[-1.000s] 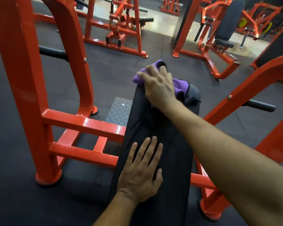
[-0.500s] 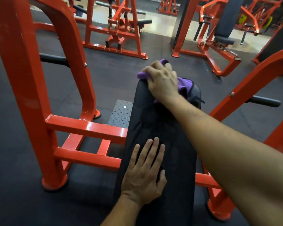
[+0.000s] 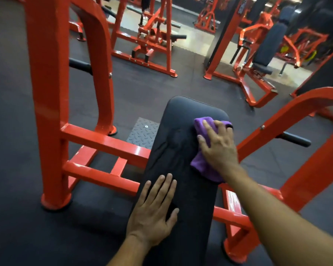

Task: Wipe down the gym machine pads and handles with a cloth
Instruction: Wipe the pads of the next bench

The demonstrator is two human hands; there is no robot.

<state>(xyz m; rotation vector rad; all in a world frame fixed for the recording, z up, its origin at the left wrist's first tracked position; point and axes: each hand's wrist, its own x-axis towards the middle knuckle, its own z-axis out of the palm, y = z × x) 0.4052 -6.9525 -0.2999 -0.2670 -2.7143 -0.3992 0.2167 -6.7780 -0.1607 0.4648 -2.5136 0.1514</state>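
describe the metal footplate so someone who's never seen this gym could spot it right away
Start at the long black padded bench in the middle of the nearest orange steel frame. Look at the floor just left of the bench's far end, beside the foot of the frame's curved upright: the small dark grey diamond-tread metal plate lies there. It alone has a raised pattern and a central bolt.

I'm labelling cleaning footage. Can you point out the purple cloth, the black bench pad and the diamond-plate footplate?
purple cloth (image 3: 201, 164): head view, lower fold beside the wrist.
black bench pad (image 3: 181, 116): head view, bare far end of the top.
diamond-plate footplate (image 3: 143, 131): head view, middle of the plate.
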